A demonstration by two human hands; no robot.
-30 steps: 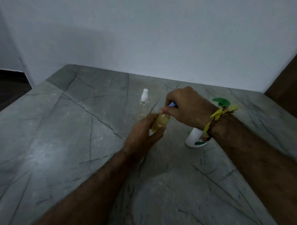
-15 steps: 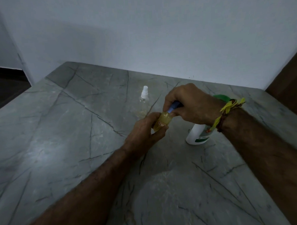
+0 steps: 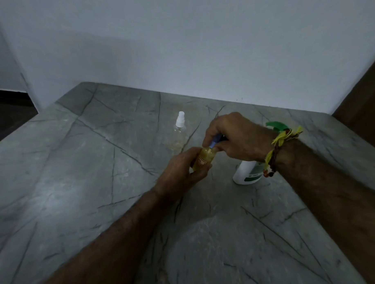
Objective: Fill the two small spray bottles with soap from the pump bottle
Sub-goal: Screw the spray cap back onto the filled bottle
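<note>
1. We are gripping a small round amber bottle (image 3: 204,158) in our left hand (image 3: 183,171) above the veined grey stone table (image 3: 77,177), its long axis tilting up and right.
2. Our right hand (image 3: 235,138) is pinching its blue cap (image 3: 215,140).
3. A clear spray bottle (image 3: 178,131) is standing upright behind; the white pump bottle (image 3: 247,171) is standing under our right wrist.

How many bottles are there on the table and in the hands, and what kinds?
Small spray bottles: 2, the yellowish bottle with the blue top held in the left hand and right hand, and the clear bottle with the white top.
Pump bottles: 1, the white pump bottle.
Total: 3
</note>
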